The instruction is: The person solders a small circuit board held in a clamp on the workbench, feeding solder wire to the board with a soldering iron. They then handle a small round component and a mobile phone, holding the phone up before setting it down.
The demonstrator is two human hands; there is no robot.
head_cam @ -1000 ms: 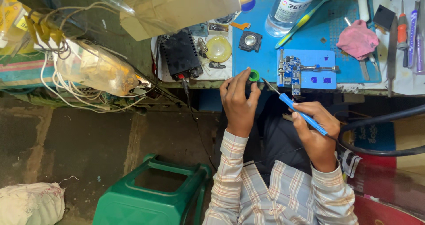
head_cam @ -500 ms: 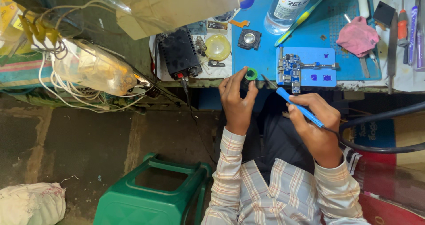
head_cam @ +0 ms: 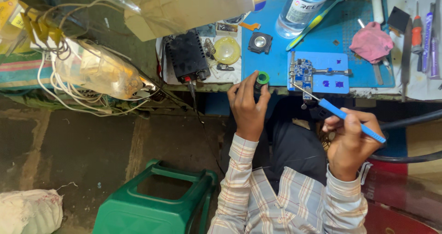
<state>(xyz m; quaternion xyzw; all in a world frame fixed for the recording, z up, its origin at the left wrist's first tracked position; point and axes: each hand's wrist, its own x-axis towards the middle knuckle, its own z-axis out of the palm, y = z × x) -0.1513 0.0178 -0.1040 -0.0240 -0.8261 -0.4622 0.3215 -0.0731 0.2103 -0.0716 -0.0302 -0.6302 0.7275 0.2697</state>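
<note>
From the head camera, looking down, the left hand (head_cam: 247,106) is wrapped around a small dark tube with a green cap (head_cam: 262,78). The fingers are closed around the tube, and only the green top sticks out above them, at the front edge of the blue mat (head_cam: 276,63). The right hand (head_cam: 351,139) is pinched shut on a blue-handled tool (head_cam: 351,120). The blue handle runs through the fingers and comes out past the hand on the right. The thin metal tip points up and to the left and reaches the small blue circuit board (head_cam: 301,73). That board sits clamped in a light blue holder (head_cam: 334,73) on the mat, just right of the green cap and above the right hand. The two hands are apart, with the person's dark lap between them. Behind the board stand a clear plastic bottle (head_cam: 301,3) and a teal toothbrush (head_cam: 316,20). A pink cloth (head_cam: 371,43) lies to the right, near some screwdrivers (head_cam: 416,31). To the left of the mat are a black box (head_cam: 187,56) and a round yellow thing (head_cam: 227,50). Down on the floor is a green plastic stool (head_cam: 156,201), and white wires (head_cam: 60,89) hang at the left.
</note>
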